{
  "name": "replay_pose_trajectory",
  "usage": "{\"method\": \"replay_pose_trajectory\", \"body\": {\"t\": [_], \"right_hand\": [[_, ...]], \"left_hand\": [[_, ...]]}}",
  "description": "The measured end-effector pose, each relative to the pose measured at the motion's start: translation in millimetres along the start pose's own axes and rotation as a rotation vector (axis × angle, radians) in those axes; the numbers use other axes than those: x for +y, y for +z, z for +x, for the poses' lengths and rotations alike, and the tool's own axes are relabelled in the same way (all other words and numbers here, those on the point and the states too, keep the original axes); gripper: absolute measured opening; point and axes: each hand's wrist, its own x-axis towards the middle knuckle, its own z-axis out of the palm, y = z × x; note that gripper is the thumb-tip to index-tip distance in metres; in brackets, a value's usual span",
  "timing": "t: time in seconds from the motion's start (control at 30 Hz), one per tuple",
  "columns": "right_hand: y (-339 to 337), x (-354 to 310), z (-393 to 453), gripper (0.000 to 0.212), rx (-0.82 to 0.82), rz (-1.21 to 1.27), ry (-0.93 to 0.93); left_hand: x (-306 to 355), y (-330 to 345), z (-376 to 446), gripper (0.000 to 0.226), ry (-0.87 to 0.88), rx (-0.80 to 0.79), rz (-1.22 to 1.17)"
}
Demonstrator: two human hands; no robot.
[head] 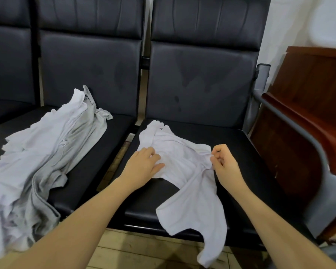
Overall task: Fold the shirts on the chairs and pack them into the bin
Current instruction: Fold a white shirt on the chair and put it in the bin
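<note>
Head view: one white shirt (184,171) lies on the right chair seat (241,152) at 6 o'clock. The left hand (144,165) presses it flat, fingers straight; the right hand (224,165) pinches its edge. One shirt pile (41,152) sits at 9 o'clock.

Shirt (184,171) right of shirt pile (37,162)

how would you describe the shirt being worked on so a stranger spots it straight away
Find the row of black padded chairs and go to the seat beside the brown wooden furniture. The single crumpled white cotton shirt lies there, one end hanging off the front edge. Unlike the heaped pile of pale shirts one seat over, it has both hands on it.
</note>
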Motion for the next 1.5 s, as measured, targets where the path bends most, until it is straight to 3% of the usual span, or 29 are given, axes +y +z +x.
{"method": "replay_pose_trajectory", "body": {"t": [0.07,0.2,0.33,0.53,0.6,0.7,0.8,0.93,1.0,1.1,1.2,1.43,1.5], "right_hand": [[2,-2,-1,0.017,-0.017,0.018,-0.006],[6,-4,0,0.021,-0.04,0.019,0.01],[11,-12,-1,0.023,-0.088,0.034,-0.015],[20,-35,-6,0.035,-0.111,0.145,-0.112],[20,-44,-7,0.036,-0.077,0.182,-0.144],[19,-53,-4,0.027,0.037,0.254,-0.138],[18,-51,0,0.013,0.16,0.314,-0.073],[13,-44,-3,0.009,0.27,0.353,0.032],[6,-35,-5,0.015,0.322,0.309,0.078],[-8,-13,-4,0.016,0.355,0.215,0.141],[-21,12,-5,0.013,0.292,0.093,0.21],[-38,43,0,0.027,0.167,0.018,0.169],[-39,44,3,0.026,0.132,-0.042,0.145]], "left_hand": [[2,-5,-6,0.045,-0.02,0.09,-0.044],[1,-8,-24,0.028,-0.179,-0.061,-0.195],[5,-8,-33,0.02,-0.289,-0.041,-0.325],[8,-8,-30,0.025,-0.263,-0.118,-0.124],[8,-12,-28,0.023,-0.29,-0.105,-0.173],[8,-28,-22,0.017,-0.358,0.089,-0.452],[18,-44,-8,0.012,-0.284,0.233,-0.525],[44,-50,10,0.006,-0.323,0.226,-0.728],[62,-46,17,0.012,-0.367,0.188,-0.891],[90,-34,29,0.014,-0.326,0.137,-0.956],[115,-16,40,0.019,-0.256,0.046,-0.868],[145,28,52,0.039,-0.054,-0.101,-0.351],[146,31,53,0.031,-0.043,-0.117,-0.323]]}}
